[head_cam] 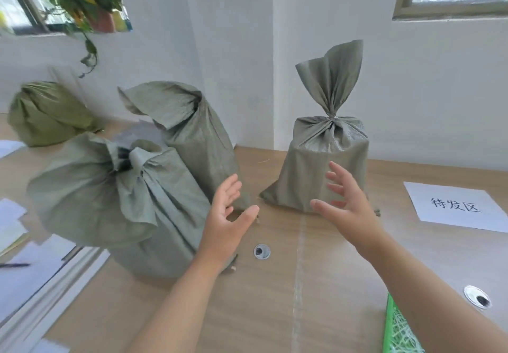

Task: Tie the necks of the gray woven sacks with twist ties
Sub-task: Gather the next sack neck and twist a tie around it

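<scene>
White walls and two windows are noted behind a pale wooden tabletop (275,284). Both hands are held above it, palms turned toward each other.

Left hand (228,215): fingers straight and spread, nothing gripped.
Right hand (346,207): fingers spread wide, slightly bent, nothing gripped.

Just beyond the right hand, the cinched sack (327,165) is stood upright, neck drawn tight and top fanned out above. The tie itself is too small to be made out. Contact between fingertips and fabric cannot be determined.

Beyond the left hand, the middle sack (192,132) is seen with its top folded over. To that hand's left the near sack (118,196) is gathered at the neck, its closure blurred.

The facing, spread palms are judged suited to taking the cinched sack by its sides, possibly for shifting toward the paper label (456,207) lying to the right of the right hand.
</scene>
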